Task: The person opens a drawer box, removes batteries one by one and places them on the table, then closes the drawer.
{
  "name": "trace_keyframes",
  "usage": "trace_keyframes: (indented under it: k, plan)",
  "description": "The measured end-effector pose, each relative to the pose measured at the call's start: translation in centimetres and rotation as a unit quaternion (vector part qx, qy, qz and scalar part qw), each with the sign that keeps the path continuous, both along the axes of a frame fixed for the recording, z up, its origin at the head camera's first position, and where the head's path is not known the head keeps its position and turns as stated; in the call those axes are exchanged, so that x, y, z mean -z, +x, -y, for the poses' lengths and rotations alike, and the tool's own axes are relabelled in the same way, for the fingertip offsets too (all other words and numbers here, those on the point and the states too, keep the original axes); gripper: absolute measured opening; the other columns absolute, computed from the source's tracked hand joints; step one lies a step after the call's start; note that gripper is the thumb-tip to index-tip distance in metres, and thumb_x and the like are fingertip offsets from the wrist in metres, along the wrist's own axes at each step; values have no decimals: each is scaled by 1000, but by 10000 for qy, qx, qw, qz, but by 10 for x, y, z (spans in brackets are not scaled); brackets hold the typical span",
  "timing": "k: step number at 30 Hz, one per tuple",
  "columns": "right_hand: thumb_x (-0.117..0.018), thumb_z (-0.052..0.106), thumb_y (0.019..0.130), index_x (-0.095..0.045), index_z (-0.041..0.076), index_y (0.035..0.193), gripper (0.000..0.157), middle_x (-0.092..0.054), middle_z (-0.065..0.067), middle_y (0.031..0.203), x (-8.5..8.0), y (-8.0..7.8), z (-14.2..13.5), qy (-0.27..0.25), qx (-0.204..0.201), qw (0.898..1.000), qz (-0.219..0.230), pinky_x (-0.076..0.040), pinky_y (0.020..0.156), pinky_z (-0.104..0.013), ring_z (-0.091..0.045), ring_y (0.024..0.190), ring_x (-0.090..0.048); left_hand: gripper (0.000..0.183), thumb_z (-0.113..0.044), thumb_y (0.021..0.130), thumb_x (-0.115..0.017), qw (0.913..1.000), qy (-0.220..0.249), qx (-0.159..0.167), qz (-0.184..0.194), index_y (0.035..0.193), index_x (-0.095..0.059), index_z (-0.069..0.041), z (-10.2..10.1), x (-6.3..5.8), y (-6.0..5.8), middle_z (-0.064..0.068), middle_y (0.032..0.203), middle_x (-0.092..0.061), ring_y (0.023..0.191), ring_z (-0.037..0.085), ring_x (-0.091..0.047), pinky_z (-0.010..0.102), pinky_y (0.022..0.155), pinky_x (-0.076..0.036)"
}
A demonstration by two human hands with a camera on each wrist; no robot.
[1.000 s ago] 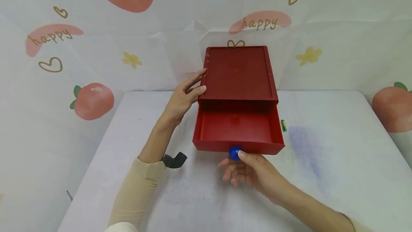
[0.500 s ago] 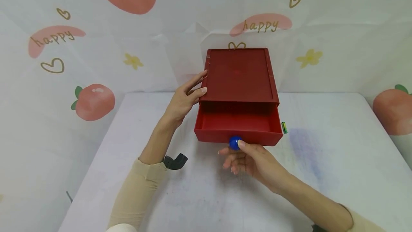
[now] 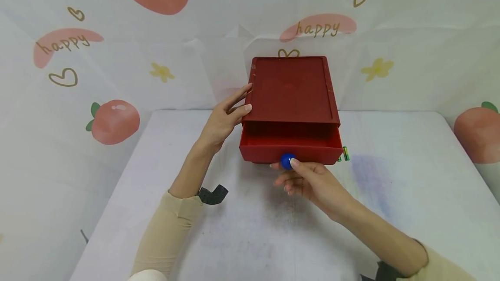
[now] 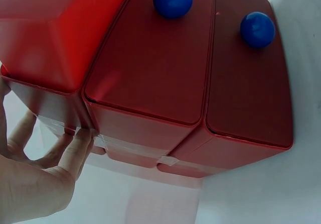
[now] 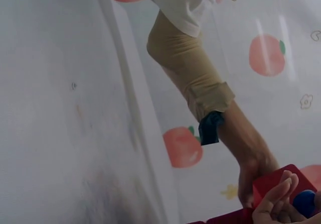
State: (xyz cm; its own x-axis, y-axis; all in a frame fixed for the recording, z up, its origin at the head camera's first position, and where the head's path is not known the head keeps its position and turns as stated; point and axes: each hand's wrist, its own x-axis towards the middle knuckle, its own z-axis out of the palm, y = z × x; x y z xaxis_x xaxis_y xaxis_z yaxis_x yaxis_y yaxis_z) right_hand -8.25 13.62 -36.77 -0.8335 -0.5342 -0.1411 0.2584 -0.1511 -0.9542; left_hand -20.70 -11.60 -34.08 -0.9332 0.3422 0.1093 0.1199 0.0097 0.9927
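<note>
A red drawer cabinet (image 3: 291,90) stands at the back of the table with its top drawer (image 3: 265,154) partly out. My right hand (image 3: 322,187) pinches that drawer's round blue knob (image 3: 287,161) between thumb and index finger, the other fingers spread loosely. Against the cabinet's left side rests my left hand (image 3: 218,125), its thumb and fingers extended. The left wrist view shows this hand (image 4: 40,179) at the side wall, with the middle drawer (image 4: 150,58) and bottom drawer (image 4: 246,83) closed below. In the right wrist view the right hand (image 5: 278,204) appears at the knob (image 5: 304,203).
Just right of the cabinet, green batteries (image 3: 346,154) lie on the white table (image 3: 250,237). A printed cloth (image 3: 211,21) hangs behind. Dark wrist mounts (image 3: 213,194) stick out from the sleeves.
The right hand has moved away from me with the knob, and the top drawer has slid farther into the cabinet. A second battery shows beside the first. The left hand stays in place.
</note>
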Motion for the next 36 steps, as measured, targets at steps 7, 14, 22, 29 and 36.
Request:
trace_keyframes:
  k: [7, 14, 22, 29, 36]
  plan:
    - [-46, 36, 106, -61, -4, 129, 48, -72, -11, 101, 1, -10, -2, 180, 182, 9996, -133, -56, 79, -26, -18, 85, -63, 52, -25, 98, -64, 10000, 56, 13, 11, 147, -50, -35, 0, -1, 0, -6, 148, -46, 124, 25, -54, 42, 105, -45]
    - [-45, 38, 106, -60, -4, 130, 50, -72, -15, 103, 1, -19, -1, 236, 240, 9993, -184, -56, 80, -26, -17, 84, -65, 51, -26, 98, -64, 10000, 46, 19, -22, 147, -50, -35, 0, -1, 0, -6, 148, -46, 125, 24, -54, 42, 106, -45]
    - [-46, 39, 106, -54, -9, 135, 57, -73, -11, 108, 0, -28, -2, 202, 323, 9992, -70, -57, 83, -27, -16, 84, -67, 51, -27, 99, -63, 9999, 56, 133, 94, 147, -48, -35, 2, -1, 0, -5, 149, -43, 129, 23, -50, 43, 109, -41]
    - [-45, 41, 105, -51, -8, 139, 60, -73, -9, 109, 0, -34, -1, 124, 284, 9995, 67, -56, 81, -26, -12, 82, -66, 51, -27, 99, -62, 9997, 123, 180, 102, 148, -48, -35, 2, 0, 0, -4, 149, -43, 129, 23, -50, 44, 111, -38]
    - [-44, 42, 105, -49, -6, 141, 60, -73, -8, 108, -2, -39, -2, 57, 249, 9996, 77, -56, 81, -24, -13, 85, -67, 50, -29, 99, -63, 9998, 86, 132, 146, 147, -49, -37, 2, -2, 1, -6, 149, -43, 130, 21, -50, 45, 111, -37]
